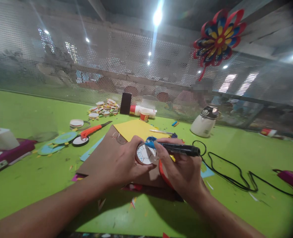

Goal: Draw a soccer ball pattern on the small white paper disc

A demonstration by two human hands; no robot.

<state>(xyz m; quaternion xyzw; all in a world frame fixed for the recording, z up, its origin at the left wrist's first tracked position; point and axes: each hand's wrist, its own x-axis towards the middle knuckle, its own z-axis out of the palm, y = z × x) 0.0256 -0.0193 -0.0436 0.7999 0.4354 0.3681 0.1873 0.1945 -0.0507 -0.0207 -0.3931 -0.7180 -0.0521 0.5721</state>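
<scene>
My left hand (120, 161) is closed around a small round white disc with a segmented pattern (145, 154), holding it over a brown cardboard sheet (104, 155). My right hand (183, 168) grips a black pen-shaped tool (182, 149) with a blue tip (150, 144); the tip touches the top edge of the disc. A red-orange ring (162, 173) lies under my right hand. A black cable (225, 172) runs from the tool to the right across the green table (37, 178).
A yellow paper sheet (137, 129) lies behind the cardboard. An orange utility knife (94, 129), blue paper circles (62, 138) and round discs sit left. A pile of small discs (105, 108), a dark box (125, 103), a glue tube (142, 111), a white pot (204, 123) and a hanging paper pinwheel (218, 36) are behind.
</scene>
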